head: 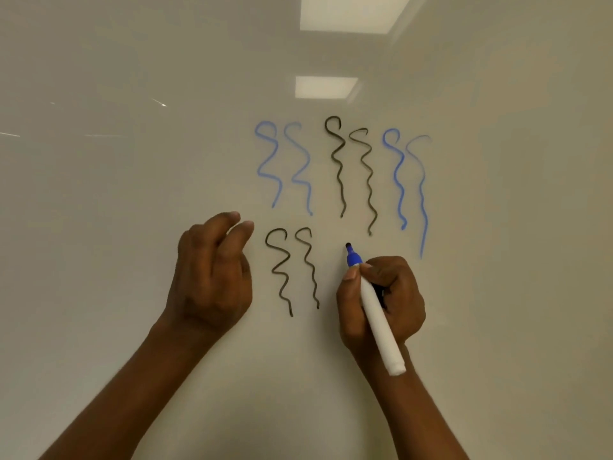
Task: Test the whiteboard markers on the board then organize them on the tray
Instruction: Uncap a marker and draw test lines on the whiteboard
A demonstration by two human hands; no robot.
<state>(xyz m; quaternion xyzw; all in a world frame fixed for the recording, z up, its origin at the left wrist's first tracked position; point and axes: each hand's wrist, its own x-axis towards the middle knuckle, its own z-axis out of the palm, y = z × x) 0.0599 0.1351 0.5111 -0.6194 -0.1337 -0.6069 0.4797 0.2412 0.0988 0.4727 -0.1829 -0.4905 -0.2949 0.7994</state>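
Note:
The whiteboard (132, 194) fills the view. My right hand (388, 300) grips an uncapped white marker with a blue neck (374, 313), its dark tip pointing up at the board just right of two lower black squiggles (292, 270). My left hand (212, 277) hovers left of those squiggles with fingers loosely curled; whether it holds a cap is hidden. Above are wavy test lines: two blue (285, 167), two black (355, 171), two more blue (408, 184). No tray is in view.
Two ceiling lights reflect in the board (351, 11) near the top. Bare board surface spreads to the left, right and below the squiggles.

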